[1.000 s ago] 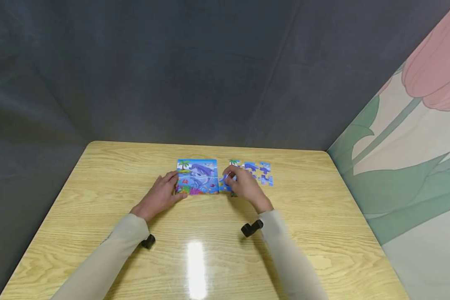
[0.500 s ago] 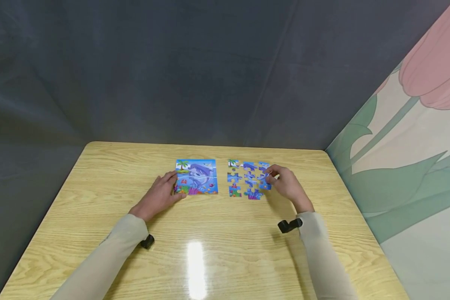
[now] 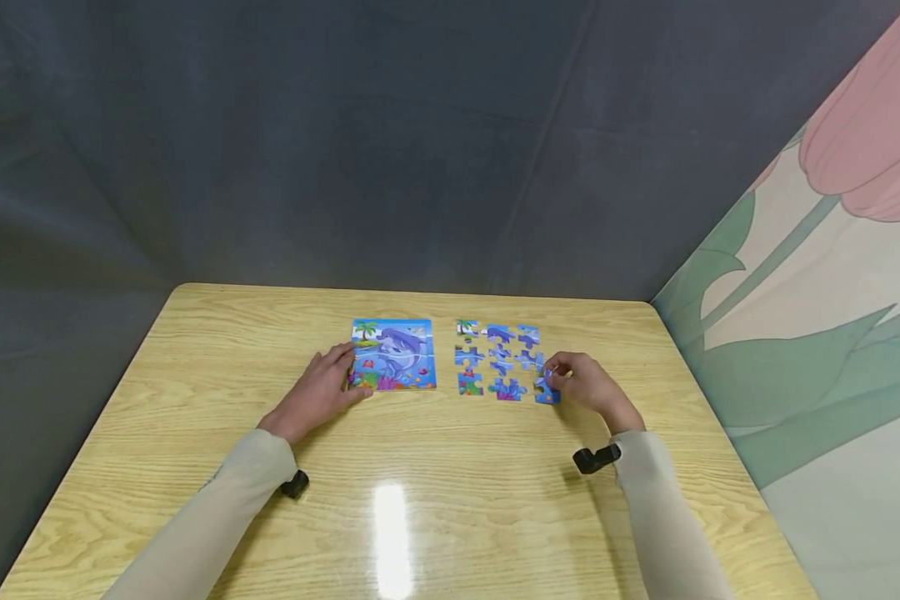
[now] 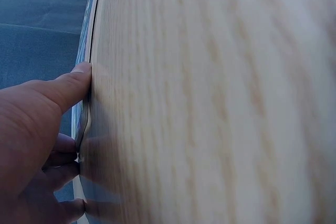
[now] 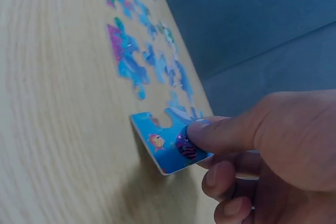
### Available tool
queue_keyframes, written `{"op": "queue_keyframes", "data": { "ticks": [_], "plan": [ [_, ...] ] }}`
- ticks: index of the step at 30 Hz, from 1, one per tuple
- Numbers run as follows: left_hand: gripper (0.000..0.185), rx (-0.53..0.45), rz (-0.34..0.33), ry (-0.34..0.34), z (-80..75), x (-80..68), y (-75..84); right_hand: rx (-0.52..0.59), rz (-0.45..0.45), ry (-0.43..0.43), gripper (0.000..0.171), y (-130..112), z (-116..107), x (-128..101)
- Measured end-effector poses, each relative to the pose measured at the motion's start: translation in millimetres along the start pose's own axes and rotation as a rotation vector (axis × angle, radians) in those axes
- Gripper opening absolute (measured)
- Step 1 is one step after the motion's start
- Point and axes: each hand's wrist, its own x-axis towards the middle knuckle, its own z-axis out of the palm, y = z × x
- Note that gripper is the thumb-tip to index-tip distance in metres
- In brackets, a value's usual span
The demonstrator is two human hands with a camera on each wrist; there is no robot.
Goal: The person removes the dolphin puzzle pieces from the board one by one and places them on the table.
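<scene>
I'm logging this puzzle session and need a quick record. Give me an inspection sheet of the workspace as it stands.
Surface: glossy light wood table, with a glare patch near the front edge.
Job's things: puzzle board with a dolphin picture lies flat; loose puzzle pieces lie spread in rows to its right; corner piece with fish, tilted, one edge on the table.
Clutter: nothing seen.
Grippers: left hand rests at the board's left edge; right hand pinches the corner piece.
Cables: nothing seen; a small black camera sits on each wrist.
Surroundings: dark grey fabric backdrop; a flower mural at right.
</scene>
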Motion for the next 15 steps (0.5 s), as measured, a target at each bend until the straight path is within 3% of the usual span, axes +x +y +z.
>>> {"op": "queue_keyframes", "data": {
  "ticks": [7, 15],
  "plan": [
    [0.085, 0.000, 0.006, 0.012, 0.0, -2.3, 1.5, -0.033, 0.083, 0.007, 0.018, 3.0, 10.4, 5.5],
    [0.085, 0.013, 0.001, 0.016, -1.9, -1.8, 4.1, -0.055, 0.082, 0.026, 0.009, 2.2, 17.6, 9.0]
  ]
}}
